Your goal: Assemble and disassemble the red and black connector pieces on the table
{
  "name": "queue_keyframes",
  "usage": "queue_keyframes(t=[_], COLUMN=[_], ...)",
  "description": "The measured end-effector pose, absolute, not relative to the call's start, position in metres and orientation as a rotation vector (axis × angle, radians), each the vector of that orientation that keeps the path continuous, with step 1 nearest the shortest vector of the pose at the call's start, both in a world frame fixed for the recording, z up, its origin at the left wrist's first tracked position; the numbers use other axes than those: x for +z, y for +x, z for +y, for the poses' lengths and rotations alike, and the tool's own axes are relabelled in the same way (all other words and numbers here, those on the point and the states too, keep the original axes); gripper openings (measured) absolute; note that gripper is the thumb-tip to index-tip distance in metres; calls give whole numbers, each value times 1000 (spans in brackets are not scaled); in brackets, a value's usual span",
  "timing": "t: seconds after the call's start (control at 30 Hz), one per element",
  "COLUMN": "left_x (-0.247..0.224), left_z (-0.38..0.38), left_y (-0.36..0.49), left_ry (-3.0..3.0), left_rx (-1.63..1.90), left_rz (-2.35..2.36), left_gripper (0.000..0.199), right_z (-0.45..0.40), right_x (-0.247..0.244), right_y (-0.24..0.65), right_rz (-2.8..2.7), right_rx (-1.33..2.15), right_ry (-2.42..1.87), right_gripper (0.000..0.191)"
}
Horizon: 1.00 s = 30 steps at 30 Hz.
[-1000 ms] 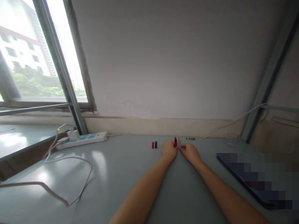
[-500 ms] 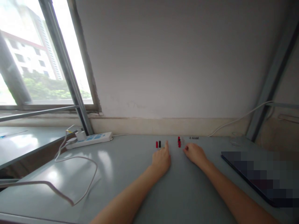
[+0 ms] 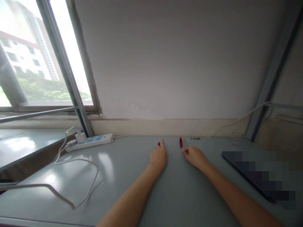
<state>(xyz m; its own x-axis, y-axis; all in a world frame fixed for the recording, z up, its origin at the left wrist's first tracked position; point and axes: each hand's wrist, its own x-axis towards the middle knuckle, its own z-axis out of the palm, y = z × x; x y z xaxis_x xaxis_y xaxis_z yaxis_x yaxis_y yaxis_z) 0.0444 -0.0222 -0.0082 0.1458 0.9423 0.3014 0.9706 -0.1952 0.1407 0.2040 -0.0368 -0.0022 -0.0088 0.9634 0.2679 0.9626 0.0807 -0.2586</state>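
My left hand [image 3: 158, 158] is over the middle of the grey table [image 3: 118, 195], its index finger stretched forward and the other fingers bent. Just beyond it stands a small red cylinder [image 3: 159, 144], its lower part covered by the hand. My right hand [image 3: 194, 156] is closed, fingertips pressed together; whether something small is in them is hard to see. Close to its fingertips, on the left, sits a small group of red and black cylinders [image 3: 181, 142]. Several tiny dark pieces [image 3: 195, 138] lie in a row behind the right hand.
A white power strip [image 3: 96, 142] with a plugged-in adapter lies at the back left, its cable [image 3: 81, 159] looping over the table. On the right lies a dark flat device [image 3: 251, 178], blurred out. A wall [image 3: 165, 63] and metal posts [image 3: 63, 66] bound the table.
My left hand has moved left, and now hides the black cylinder beside the single red one. My right hand has shifted slightly left, near the red and black group. The view has turned a little.
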Motion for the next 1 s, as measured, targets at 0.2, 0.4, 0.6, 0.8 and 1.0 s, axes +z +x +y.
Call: queue_keyframes(t=[0.2,0.4,0.6,0.8,1.0], left_x=[-8,-18,-14,-9,-8], left_z=[-15,-10,-18,-25,-26], left_y=[41,46,52,53,55], left_ry=[-2412,-2629,-2677,-2618,-2587], left_rx=[-880,-1802,-2289,-2431,-2480], left_rz=[-1866,-1949,-2090,-2162,-2183], left_gripper=[30,19,18,19,20], right_z=[-35,-29,-29,-29,-30], right_x=[-4,-8,-10,-8,-6], right_y=[203,200,198,198,197], right_rz=[-1976,-1901,-1902,-1876,-1862], right_rx=[75,303,524,548,509], right_ry=[-1792,-1510,-1369,-1364,-1353], right_gripper=[20,23,26,25,22])
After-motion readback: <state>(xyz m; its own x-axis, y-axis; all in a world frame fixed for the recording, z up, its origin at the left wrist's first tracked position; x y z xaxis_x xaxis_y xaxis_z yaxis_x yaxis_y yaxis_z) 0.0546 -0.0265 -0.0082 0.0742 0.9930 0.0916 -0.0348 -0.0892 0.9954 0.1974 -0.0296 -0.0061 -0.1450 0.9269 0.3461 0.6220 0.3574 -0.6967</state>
